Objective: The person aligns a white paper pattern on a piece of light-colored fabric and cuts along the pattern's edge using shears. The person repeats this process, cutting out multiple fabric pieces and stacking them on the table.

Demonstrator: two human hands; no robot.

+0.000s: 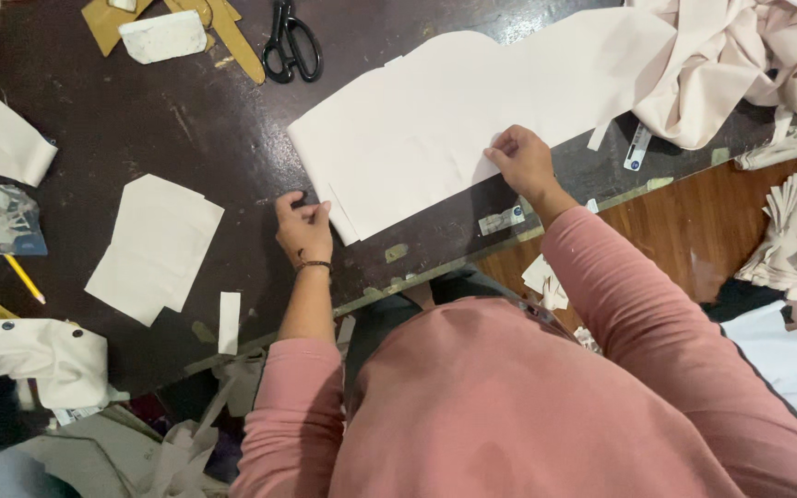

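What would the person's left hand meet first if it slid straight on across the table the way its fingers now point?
The left hand points up the dark table, beside the near corner of the pale fabric sheet. Straight on, it would probably cross that sheet's left edge first; the black scissors lie farther along. The exact line is hard to judge.

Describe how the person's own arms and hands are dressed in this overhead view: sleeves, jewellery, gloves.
Both hands are bare, with no gloves. The left hand has a thin dark bracelet at the wrist, and its pink sleeve is pushed up toward the elbow. The right hand shows no jewellery; its pink long sleeve reaches the wrist.
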